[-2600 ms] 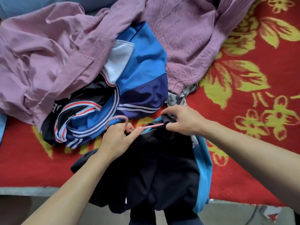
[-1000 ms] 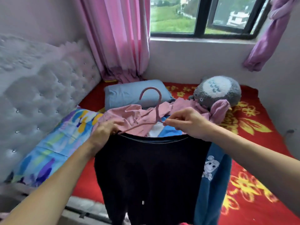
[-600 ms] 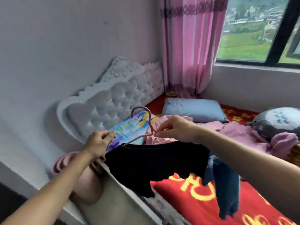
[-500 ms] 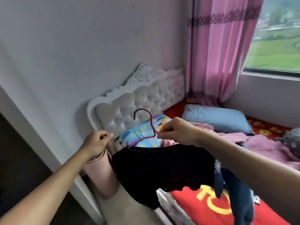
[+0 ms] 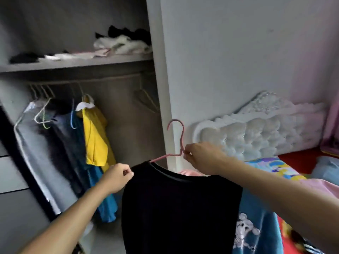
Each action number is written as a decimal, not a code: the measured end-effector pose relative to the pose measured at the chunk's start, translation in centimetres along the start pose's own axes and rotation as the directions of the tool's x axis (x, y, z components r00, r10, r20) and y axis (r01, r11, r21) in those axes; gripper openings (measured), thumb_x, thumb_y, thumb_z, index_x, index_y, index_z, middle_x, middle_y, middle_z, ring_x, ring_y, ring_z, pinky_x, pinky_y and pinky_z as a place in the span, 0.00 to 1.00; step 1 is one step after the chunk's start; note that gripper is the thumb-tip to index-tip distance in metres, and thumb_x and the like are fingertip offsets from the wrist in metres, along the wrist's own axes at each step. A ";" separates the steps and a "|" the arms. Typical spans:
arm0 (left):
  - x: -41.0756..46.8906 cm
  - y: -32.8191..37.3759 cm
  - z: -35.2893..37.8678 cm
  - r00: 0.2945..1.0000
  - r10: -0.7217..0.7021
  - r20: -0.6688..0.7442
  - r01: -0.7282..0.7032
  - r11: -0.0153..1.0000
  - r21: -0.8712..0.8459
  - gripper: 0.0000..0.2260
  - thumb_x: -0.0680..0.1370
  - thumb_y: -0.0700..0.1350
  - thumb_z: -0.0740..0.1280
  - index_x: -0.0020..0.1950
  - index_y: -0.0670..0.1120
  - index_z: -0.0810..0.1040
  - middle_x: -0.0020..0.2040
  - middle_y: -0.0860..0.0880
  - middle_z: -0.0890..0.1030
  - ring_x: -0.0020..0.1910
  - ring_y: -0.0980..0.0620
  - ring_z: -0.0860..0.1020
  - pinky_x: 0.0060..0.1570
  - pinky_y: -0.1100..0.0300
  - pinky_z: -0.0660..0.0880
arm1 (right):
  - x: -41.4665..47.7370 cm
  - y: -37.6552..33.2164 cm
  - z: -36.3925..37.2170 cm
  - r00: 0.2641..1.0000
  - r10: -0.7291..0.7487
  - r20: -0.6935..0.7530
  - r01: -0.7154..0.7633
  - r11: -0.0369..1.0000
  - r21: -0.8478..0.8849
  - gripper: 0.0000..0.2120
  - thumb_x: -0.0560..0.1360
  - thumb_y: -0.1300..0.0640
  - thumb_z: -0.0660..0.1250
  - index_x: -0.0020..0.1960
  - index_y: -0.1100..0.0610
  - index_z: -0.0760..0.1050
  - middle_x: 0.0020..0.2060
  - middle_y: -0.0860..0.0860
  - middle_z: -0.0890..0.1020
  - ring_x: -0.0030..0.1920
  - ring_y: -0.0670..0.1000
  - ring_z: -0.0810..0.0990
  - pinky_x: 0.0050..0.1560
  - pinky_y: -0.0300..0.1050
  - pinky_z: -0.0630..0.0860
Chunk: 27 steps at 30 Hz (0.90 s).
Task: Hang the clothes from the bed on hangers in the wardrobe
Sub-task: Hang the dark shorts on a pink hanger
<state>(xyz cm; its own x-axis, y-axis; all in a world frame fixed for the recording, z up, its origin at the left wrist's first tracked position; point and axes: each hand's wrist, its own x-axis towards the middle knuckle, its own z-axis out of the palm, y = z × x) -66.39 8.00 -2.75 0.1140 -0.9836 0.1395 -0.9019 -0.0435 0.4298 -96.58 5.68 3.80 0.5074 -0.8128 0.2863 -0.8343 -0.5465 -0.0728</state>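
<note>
Swung from bed (image 5: 297,157) to wardrobe (image 5: 128,116), shirt (image 5: 179,208) rides hanger (image 5: 180,142): right hand (image 5: 203,157) pinches its neck, left hand (image 5: 117,177) steadies, pinching the shoulder.

left hand (image 5: 117,177), right hand (image 5: 201,158): bare | forearms (image 5: 73,213): bare (to frame edge)

A white tufted headboard (image 5: 256,132) stands against the pale wall (image 5: 238,52), with a cartoon-print pillow (image 5: 275,167) below it and a pink curtain (image 5: 332,123) beside it.
</note>
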 end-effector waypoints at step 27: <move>22.7 -20.7 -19.6 0.908 0.053 -0.416 0.110 0.928 0.357 0.07 0.79 0.53 0.61 0.49 0.52 0.76 0.47 0.52 0.79 0.50 0.48 0.78 0.39 0.56 0.71 | 47.2 -18.2 1.6 0.976 0.037 -0.217 -0.045 0.998 -0.032 0.14 0.77 0.57 0.64 0.61 0.59 0.75 0.52 0.57 0.80 0.52 0.60 0.81 0.42 0.48 0.73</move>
<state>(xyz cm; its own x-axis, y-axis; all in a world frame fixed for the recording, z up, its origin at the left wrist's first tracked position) -37.00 -9.99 9.00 0.2292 -0.8226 0.5204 -0.9729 -0.2105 0.0957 -57.16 -23.04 17.12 0.4173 -0.7694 0.4836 -0.8629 -0.5024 -0.0547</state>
